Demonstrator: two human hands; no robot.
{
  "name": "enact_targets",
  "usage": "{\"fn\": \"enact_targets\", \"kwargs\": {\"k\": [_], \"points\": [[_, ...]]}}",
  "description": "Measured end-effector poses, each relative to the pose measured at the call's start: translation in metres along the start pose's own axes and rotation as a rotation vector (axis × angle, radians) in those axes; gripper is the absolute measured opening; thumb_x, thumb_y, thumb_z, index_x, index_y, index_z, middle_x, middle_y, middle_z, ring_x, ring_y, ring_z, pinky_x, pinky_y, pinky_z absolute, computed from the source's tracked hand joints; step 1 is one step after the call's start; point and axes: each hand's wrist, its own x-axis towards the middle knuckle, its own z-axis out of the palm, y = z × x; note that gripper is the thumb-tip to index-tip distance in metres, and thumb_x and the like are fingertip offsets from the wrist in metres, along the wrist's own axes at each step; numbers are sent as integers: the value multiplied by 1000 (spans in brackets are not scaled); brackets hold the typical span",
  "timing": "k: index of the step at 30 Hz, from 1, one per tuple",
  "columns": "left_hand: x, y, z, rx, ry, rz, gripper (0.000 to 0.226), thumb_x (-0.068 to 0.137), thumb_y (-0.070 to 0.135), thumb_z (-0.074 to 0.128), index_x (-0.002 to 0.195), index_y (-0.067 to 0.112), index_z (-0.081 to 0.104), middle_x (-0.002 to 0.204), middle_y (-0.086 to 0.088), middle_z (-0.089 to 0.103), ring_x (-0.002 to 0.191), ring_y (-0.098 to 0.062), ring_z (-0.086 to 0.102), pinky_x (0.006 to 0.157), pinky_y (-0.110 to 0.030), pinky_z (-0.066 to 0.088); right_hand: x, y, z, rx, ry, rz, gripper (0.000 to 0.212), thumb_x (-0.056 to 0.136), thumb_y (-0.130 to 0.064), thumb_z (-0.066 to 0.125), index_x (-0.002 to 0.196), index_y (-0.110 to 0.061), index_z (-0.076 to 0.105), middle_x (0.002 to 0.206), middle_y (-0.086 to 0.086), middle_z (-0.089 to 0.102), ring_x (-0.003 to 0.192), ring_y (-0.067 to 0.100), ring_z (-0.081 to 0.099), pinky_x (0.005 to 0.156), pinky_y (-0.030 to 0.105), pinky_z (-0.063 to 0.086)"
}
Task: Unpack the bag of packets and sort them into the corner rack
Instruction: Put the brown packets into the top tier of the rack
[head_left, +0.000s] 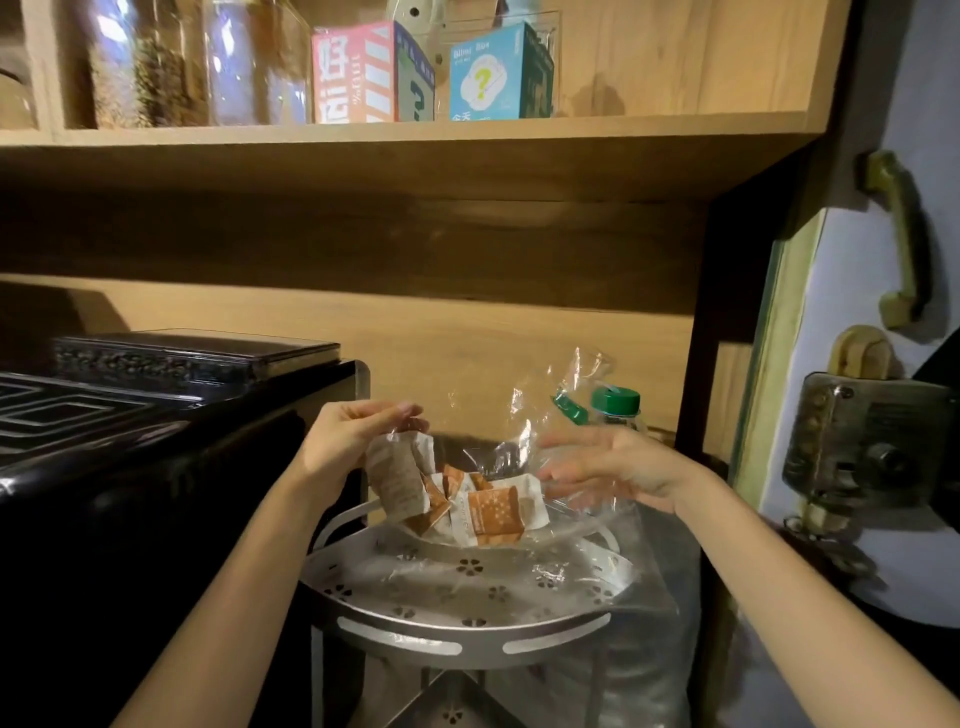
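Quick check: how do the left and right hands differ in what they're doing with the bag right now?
The left hand has its fingers pinched shut on the clear plastic bag at its upper left edge, just above the packets; the right hand is spread open, palm turned inward against the bag's right side. The left hand sits slightly higher; the right sits lower, in front of the green-capped bottle. Both are over the corner rack.
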Motion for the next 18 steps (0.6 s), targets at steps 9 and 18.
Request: {"fn": "enact_targets", "kwargs": {"k": [9,18], "points": [[10,42,4,52,-39,111,14,80,24,65,84,13,72,75,-2,75,73,-16,72,67,-25,57,15,3,6,143,296,-191,17,85,-8,61,100,-8,68,90,11,74,72,18,72,66,27,58],[-4,9,2,-54,7,79,44,71,28,72,113,20,63,103,-1,71,94,-11,68,79,-22,53,17,-4,4,247,275,-229,12,85,-10,61,94,-11,69,79,4,75,71,18,72,58,24,57]]}}
